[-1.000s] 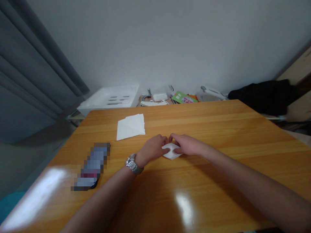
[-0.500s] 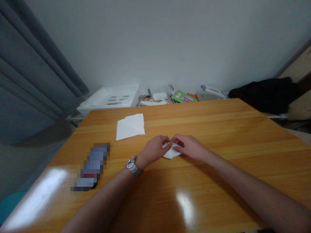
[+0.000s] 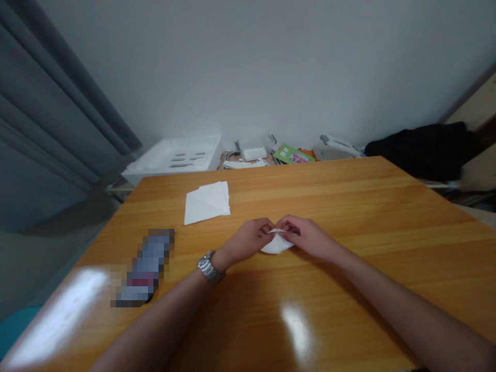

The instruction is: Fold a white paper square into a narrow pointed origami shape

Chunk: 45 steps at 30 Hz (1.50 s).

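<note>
- So this person had both hands on a small piece of folded paper, low over the table, roughly in the middle and toward their side. Couldn't tell if it was fully resting on the wood.
- Left hand: fingers curled in, thumb and fingertips pinching the paper's left side near its top edge.
- Right hand: pretty much the mirror of that, narrow pinch on the other side, thumb on the near face. The fingertips of both hands met or nearly met, hard to say which.
- The paper fanned out a bit below the thumbs, pale and kinda creased.
- Silver watch on the left wrist, btw.
- Some white sheets lay overlapping farther back, left of the hands and well apart from them.
- A phone lay near the left forearm, all blurred out.
- Past the far edge: a white tray at left, a green book around the middle, and some black cloth heaped at right.
</note>
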### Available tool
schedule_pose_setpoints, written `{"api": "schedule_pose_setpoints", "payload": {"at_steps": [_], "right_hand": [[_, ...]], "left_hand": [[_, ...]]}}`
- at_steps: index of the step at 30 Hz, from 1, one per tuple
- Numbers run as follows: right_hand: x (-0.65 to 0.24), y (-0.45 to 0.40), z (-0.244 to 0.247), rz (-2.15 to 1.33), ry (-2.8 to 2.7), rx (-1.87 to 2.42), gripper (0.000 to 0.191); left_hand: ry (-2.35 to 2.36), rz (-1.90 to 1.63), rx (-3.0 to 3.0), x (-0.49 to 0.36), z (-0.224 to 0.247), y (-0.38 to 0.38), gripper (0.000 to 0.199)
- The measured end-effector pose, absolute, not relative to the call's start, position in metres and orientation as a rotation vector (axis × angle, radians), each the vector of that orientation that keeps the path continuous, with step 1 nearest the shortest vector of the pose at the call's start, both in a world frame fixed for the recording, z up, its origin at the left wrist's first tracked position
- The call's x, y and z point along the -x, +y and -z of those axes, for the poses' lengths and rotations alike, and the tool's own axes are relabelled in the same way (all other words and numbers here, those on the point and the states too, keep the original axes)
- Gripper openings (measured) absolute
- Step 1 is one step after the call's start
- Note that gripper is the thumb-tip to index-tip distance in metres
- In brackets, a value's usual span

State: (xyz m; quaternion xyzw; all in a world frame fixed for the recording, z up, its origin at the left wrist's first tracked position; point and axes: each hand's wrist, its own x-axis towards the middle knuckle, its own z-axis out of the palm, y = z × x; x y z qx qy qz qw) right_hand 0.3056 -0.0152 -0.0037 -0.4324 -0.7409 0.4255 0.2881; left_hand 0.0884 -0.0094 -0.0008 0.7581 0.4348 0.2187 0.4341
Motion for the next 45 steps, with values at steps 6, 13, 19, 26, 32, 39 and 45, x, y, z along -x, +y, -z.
{"api": "schedule_pose_setpoints", "payload": {"at_steps": [6,13,19,26,32,39,45], "right_hand": [[-0.308,-0.017,0.006,-1.186,-1.915,1.116,0.019],[-0.306,-0.020,0.008,-1.250,-1.889,1.026,0.020],[-0.309,-0.020,0.009,-1.191,-1.886,1.065,0.019],[-0.311,-0.022,0.012,-1.256,-1.859,1.035,0.028],[-0.309,-0.023,0.016,-1.299,-1.742,1.038,0.035],[-0.308,-0.021,0.017,-1.236,-1.751,1.160,0.031],[-0.306,-0.025,0.015,-1.205,-1.791,1.117,0.023]], "left_hand": [[0.914,-0.599,-1.616,-0.083,0.008,-0.013,0.027],[0.873,-0.696,-1.531,-0.078,0.012,-0.017,0.031],[0.933,-0.743,-1.607,-0.078,0.016,-0.019,0.020],[0.910,-0.834,-1.610,-0.078,0.021,-0.024,0.023],[0.948,-0.845,-1.559,-0.079,0.026,-0.026,0.027],[0.932,-0.825,-1.518,-0.080,0.021,-0.029,0.039],[1.016,-0.938,-1.588,-0.088,0.019,-0.033,0.030]]}}
